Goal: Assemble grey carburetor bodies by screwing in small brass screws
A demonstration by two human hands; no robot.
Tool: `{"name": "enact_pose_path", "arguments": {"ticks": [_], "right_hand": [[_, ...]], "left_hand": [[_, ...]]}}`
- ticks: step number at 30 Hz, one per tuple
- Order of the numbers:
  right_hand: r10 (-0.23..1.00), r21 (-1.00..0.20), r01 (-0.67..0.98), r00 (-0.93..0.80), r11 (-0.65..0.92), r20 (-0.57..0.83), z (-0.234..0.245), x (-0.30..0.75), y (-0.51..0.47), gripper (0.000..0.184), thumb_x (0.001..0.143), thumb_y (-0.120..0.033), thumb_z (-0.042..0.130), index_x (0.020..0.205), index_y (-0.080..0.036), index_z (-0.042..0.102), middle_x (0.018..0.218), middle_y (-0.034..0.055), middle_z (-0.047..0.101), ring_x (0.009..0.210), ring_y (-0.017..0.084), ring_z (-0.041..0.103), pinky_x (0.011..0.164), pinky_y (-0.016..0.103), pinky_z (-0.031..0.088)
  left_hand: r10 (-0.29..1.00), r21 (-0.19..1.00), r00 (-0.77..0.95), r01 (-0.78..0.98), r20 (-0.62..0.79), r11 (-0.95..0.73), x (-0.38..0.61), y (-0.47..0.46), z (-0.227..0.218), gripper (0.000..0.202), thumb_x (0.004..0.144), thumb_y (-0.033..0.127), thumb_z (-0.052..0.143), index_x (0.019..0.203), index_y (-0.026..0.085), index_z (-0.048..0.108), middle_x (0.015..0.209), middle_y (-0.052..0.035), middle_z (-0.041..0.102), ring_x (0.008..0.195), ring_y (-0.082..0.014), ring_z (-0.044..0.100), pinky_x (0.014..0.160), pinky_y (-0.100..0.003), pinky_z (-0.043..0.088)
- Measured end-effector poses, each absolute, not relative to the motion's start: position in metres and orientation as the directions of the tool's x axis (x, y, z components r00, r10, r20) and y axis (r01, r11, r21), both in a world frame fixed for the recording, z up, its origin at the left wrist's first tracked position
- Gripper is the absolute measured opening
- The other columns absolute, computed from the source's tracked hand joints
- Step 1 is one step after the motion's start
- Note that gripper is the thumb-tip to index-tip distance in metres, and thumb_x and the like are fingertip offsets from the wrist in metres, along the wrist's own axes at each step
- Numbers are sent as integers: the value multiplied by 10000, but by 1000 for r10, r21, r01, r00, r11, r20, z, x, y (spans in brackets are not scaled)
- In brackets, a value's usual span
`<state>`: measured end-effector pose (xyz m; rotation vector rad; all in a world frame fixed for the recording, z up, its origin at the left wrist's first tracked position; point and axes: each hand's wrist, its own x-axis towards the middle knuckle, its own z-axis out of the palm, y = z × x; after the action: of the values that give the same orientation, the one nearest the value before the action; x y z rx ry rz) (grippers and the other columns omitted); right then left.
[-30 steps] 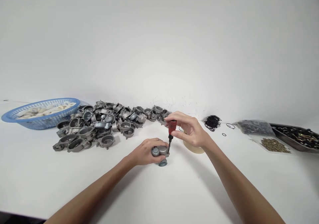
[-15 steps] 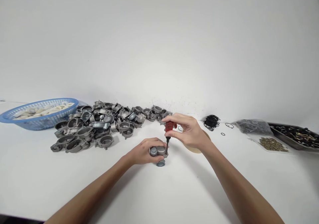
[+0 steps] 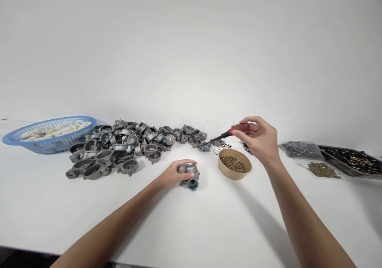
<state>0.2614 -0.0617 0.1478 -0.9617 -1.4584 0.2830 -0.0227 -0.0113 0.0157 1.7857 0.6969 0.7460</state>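
Note:
My left hand (image 3: 176, 172) is closed around a grey metal carburetor (image 3: 189, 171) that rests on the white table, its round opening facing me. Raised above the table, my right hand (image 3: 261, 138) grips a screwdriver (image 3: 238, 129) by its red handle. The dark shaft points left and slightly down, clear of the carburetor. Below and left of that hand stands a round tan bowl (image 3: 235, 175) filled with small brass-coloured screws (image 3: 232, 164).
Grey metal bowl castings (image 3: 129, 166) lie heaped at the back left, beside a blue basket (image 3: 56, 144) of whitish parts. On the right are black rings (image 3: 247, 148), a plastic bag (image 3: 301, 149), small brass parts (image 3: 324, 170) and a metal tray (image 3: 355, 166) of dark parts.
My right hand has lifted the screwdriver off the carburetor and swung it right and up, uncovering the bowl of screws. The carburetor, still in my left hand, is turned slightly.

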Motion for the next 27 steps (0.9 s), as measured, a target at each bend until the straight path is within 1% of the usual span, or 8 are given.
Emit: {"name": "enact_pose_path", "arguments": {"ticks": [5,7,9,14,17,19,22,27], "right_hand": [[724,-722,560,284,406,628,92,304,-59,328,736,-431,791,848,-200,588,843,84,746,809,248,726,758,394,590],[693,-663,695,332,279,640,64,320,-57,280,769,-430,731,860,-201,599,824,73,728,763,233,699,759,392,570],[774,-554,801,199,225,601,44,335,-55,180,779,-366,677,822,-207,604,826,67,705,730,219,669,718,365,549],[889,-380,880,-95,285,448,32,356,-53,104,787,-198,571,863,-202,642,905,63,623,741,187,616,694,325,519],[869,-308,907,-110,286,483,36,348,-56,182,814,-189,554,948,-210,674,1017,92,615,839,225,632,753,377,533],[813,-288,892,-133,347,566,39,333,-63,294,845,-205,558,1116,-231,670,1166,115,606,1004,274,629,877,446,530],[698,-269,759,-318,593,642,41,296,-78,545,866,-173,538,1401,-276,514,1408,107,531,1311,306,496,1097,524,413],[605,-379,472,-640,796,474,40,232,-104,764,784,-122,526,1520,-276,389,1620,75,296,1470,320,317,1152,530,364]], "left_hand": [[753,971,647,82,121,-227,-23,-9,15,547,787,379,778,1254,133,635,1142,-161,725,1040,-292,693,910,-437,559],[751,974,651,80,110,-212,-23,-9,14,556,784,377,782,1261,135,629,1153,-159,720,1041,-288,694,916,-437,555],[752,975,652,86,101,-206,-23,-8,13,561,786,382,781,1268,142,625,1163,-157,715,1041,-288,694,913,-439,556],[733,951,660,93,163,-295,-23,-12,17,532,814,386,753,1272,146,625,1175,-159,704,1055,-286,680,928,-441,549],[651,908,724,83,228,-410,-21,-24,26,614,792,372,779,1342,191,576,1225,-130,675,1080,-275,663,975,-457,523],[594,897,771,71,228,-436,-17,-32,29,750,745,344,825,1413,239,500,1268,-118,643,1114,-271,645,1018,-475,493],[588,924,782,42,207,-381,-10,-38,26,875,644,290,902,1401,277,464,1287,-106,609,1216,-272,584,1100,-483,415],[578,977,792,-102,195,-189,0,-36,13,766,596,302,930,1225,233,498,1143,-93,656,1109,-268,633,966,-436,494]]}}
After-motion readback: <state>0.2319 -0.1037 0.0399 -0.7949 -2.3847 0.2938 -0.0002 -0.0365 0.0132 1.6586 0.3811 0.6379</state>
